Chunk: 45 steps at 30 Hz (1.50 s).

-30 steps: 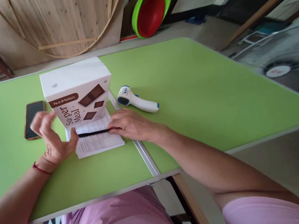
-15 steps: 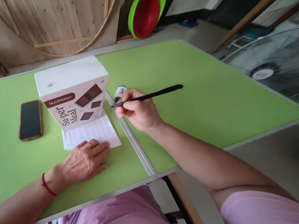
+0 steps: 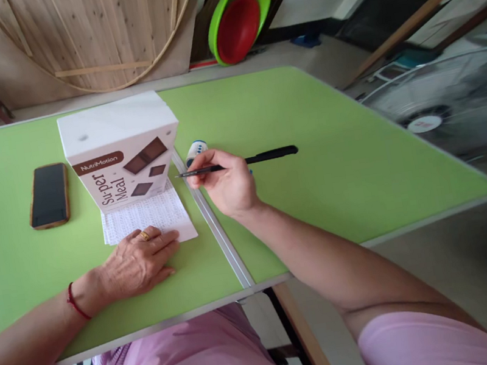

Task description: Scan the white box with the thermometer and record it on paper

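My right hand (image 3: 228,184) is closed around a slim black pen (image 3: 271,154), held above the table with its tip pointing left. My left hand (image 3: 142,261) lies flat with fingers stretched out, its fingertips on the lower edge of a sheet of paper (image 3: 151,217) covered in rows of small writing. On the far part of that paper stands a white box (image 3: 116,123) marked "NutriMotion Su-per Meal", hiding some of the sheet. Just behind my right hand is a small white and blue object (image 3: 196,151), partly covered by my fingers.
A phone in a brown case (image 3: 48,196) lies left of the box. The green folding table (image 3: 339,173) has a metal seam (image 3: 219,235) across it. Beyond are green and red basins (image 3: 240,26), and a fan (image 3: 428,122) stands at the right.
My right hand has turned slightly, shifting the pen within its fingers so the pen lies nearer level. My left hand, the paper and the box have stayed put.
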Available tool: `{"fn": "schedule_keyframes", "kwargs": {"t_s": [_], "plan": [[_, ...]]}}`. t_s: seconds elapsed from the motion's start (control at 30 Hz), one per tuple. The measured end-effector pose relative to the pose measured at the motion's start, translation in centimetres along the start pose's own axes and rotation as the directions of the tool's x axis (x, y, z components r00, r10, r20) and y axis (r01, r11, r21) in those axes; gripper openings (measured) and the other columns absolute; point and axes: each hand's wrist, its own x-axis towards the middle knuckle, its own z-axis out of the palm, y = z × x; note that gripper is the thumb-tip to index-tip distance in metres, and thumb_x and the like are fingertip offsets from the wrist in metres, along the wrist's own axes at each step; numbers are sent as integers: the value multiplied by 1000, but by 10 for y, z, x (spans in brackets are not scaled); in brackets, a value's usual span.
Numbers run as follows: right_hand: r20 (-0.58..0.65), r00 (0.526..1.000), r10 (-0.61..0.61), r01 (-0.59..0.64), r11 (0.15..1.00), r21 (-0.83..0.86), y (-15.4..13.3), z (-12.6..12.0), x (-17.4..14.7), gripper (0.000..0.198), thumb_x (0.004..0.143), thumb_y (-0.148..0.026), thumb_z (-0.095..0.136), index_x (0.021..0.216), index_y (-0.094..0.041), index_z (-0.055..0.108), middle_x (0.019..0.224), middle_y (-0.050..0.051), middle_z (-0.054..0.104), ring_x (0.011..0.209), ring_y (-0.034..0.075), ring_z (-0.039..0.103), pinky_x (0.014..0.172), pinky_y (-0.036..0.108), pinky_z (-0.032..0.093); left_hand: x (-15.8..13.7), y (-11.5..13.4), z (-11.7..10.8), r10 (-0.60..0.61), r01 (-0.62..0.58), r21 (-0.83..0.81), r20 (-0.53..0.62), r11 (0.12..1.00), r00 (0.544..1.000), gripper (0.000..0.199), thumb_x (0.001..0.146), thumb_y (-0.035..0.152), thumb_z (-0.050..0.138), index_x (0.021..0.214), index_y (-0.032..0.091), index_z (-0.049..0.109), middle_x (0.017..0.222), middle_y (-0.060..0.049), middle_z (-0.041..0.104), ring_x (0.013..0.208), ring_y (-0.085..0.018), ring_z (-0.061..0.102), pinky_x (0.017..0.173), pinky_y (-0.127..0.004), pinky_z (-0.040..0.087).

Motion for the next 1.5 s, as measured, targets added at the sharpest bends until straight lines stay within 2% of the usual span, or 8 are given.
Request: {"fn": "schedule_keyframes", "kwargs": {"t_s": [0.1, 0.23, 0.47, 0.77, 0.97, 1.17, 1.3, 1.5], "plan": [[-43, 999, 0, -3, 997, -78, 1, 1, 0, 57, 86, -73, 36, 69, -22, 57, 59, 2, 55, 54, 14, 53, 53, 30, 44, 0, 0, 0, -4, 4, -2, 8, 1000, 1000, 44, 101, 37, 40, 126, 5, 58, 135, -15, 58, 110, -28, 55, 84, -43, 55], [-69, 997, -14, 4, 990, -142, 1, 2, -1, 65, 82, -81, 33, 69, -22, 58, 57, 2, 55, 53, 14, 54, 54, 31, 46, -1, 0, 1, -13, 13, 5, 20, 1000, 1000, 44, 101, 38, 39, 127, 7, 57, 135, -15, 58, 112, -27, 54, 86, -43, 54], [-59, 997, -49, 38, 985, -165, 0, 2, -3, 67, 81, -82, 33, 66, -22, 58, 57, 1, 55, 53, 14, 55, 55, 31, 48, 0, -1, -1, -6, 6, 15, -1, 1000, 1000, 44, 101, 38, 41, 125, 6, 58, 135, -12, 59, 111, -27, 54, 83, -41, 53], [-115, 990, -77, 61, 989, -137, 1, 2, -3, 67, 84, -81, 30, 72, -24, 64, 57, 0, 57, 52, 13, 56, 53, 30, 48, 2, 5, -3, -43, 37, 75, 86, 996, 995, 42, 99, 38, 48, 130, 11, 56, 144, -5, 52, 114, -26, 52, 82, -41, 49], [-124, 990, -72, 53, 987, -151, -16, 9, -2, 53, 87, -69, 43, 72, -22, 63, 63, 1, 59, 58, 12, 57, 55, 28, 49, 4, 8, -3, -64, 53, 113, 99, 992, 993, 41, 99, 36, 46, 130, 11, 56, 145, -7, 50, 114, -25, 51, 81, -41, 48], [31, 999, 25, -13, 938, -347, -14, 0, -24, 11, 71, -29, 69, 72, -21, 62, 60, -4, 56, 52, 9, 47, 48, 25, 41, 4, 7, -1, -50, 38, 111, 101, 993, 994, 43, 99, 34, 46, 134, 10, 52, 146, -11, 48, 116, -27, 51, 82, -41, 47], [50, 998, 37, -11, 897, -442, 0, -4, -51, 5, 72, -23, 62, 73, -21, 58, 56, -5, 54, 45, 8, 41, 41, 24, 34, 5, 7, -2, -44, 34, 92, 110, 995, 993, 42, 99, 35, 45, 133, 10, 52, 147, -11, 48, 115, -28, 51, 81, -40, 49], [108, 989, -101, 145, 798, -585, 4, -4, -59, 9, 73, -19, 63, 67, -22, 56, 53, -6, 55, 44, 8, 44, 43, 23, 34, 6, 8, -3, -60, 49, 90, 124, 995, 990, 49, 100, 36, 42, 139, 6, 45, 148, -18, 44, 117, -30, 50, 85, -42, 49]]}}
